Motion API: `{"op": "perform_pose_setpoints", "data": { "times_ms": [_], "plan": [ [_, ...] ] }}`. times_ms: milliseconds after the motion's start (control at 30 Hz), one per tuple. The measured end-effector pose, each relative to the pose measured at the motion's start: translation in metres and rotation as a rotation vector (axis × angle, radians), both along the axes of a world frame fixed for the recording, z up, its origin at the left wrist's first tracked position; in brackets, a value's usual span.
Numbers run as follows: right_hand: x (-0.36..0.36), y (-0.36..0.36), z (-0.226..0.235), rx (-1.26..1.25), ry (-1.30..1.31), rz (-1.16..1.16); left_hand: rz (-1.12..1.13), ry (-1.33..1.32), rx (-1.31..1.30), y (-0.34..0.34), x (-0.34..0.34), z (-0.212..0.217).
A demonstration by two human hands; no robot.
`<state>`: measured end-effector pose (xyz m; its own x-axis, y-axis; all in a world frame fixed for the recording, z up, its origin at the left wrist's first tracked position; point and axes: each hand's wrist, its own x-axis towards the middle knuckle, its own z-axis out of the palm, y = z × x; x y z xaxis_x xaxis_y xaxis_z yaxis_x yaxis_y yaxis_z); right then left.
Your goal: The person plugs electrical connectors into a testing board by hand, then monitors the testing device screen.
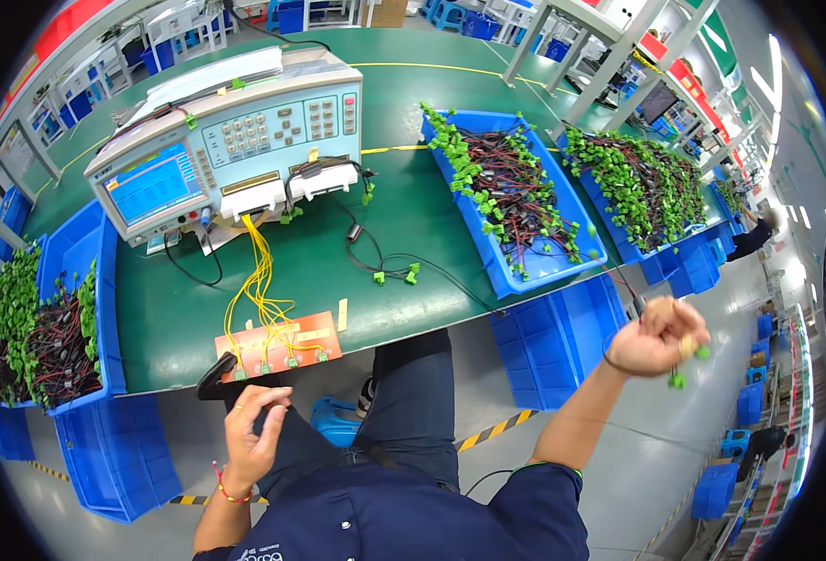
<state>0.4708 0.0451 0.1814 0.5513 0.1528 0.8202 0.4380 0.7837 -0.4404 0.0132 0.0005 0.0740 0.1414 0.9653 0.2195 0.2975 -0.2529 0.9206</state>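
My right hand (pixel 656 338) is raised at the right, beyond the table's front edge. Its fingers are closed on a cable harness (pixel 677 381), whose green connectors hang below the fingers. Thin dark and red wires show just above that hand, near the blue bin. My left hand (pixel 254 432) hovers below the table edge with thumb and fingers apart and nothing visible in them. Closest to it is an orange test board (pixel 277 344) with green sockets along its front. Yellow wires (pixel 256 271) run from this board up to a bench tester (pixel 235 140) with a lit blue screen.
A blue bin (pixel 499 264) of green-ended harnesses stands right of centre, another full bin (pixel 609 220) beyond it. More harnesses fill blue bins (pixel 109 309) at the left. A loose black cable (pixel 432 264) lies on the green table (pixel 394 201). Empty-looking blue crates (pixel 563 341) stand below.
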Motion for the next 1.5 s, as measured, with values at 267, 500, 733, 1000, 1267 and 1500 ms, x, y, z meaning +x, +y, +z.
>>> {"op": "perform_pose_setpoints", "data": {
  "times_ms": [267,500,733,1000,1267,1500],
  "plan": [
    [-0.162,-0.035,-0.062,-1.055,-0.723,0.487,-0.380,-0.100,-0.062,-0.006,0.047,-0.001],
    [-0.247,-0.032,-0.163,-1.321,-0.640,0.879,-0.152,-0.025,-0.087,-0.005,0.048,-0.034],
    [-0.275,-0.027,-0.170,-1.308,-0.352,1.257,0.098,-0.200,-0.110,-0.022,0.040,-0.051],
    [-0.281,-0.036,-0.183,-1.240,0.125,1.400,0.212,-0.620,-0.494,-0.020,0.009,-0.065],
    [-0.306,-0.017,-0.184,-1.400,0.358,1.342,0.282,-0.583,-0.601,-0.018,-0.022,-0.078],
    [-0.333,-0.012,-0.188,-1.431,0.508,1.396,0.083,-1.091,-0.736,-0.025,-0.046,-0.065]
  ]
}}
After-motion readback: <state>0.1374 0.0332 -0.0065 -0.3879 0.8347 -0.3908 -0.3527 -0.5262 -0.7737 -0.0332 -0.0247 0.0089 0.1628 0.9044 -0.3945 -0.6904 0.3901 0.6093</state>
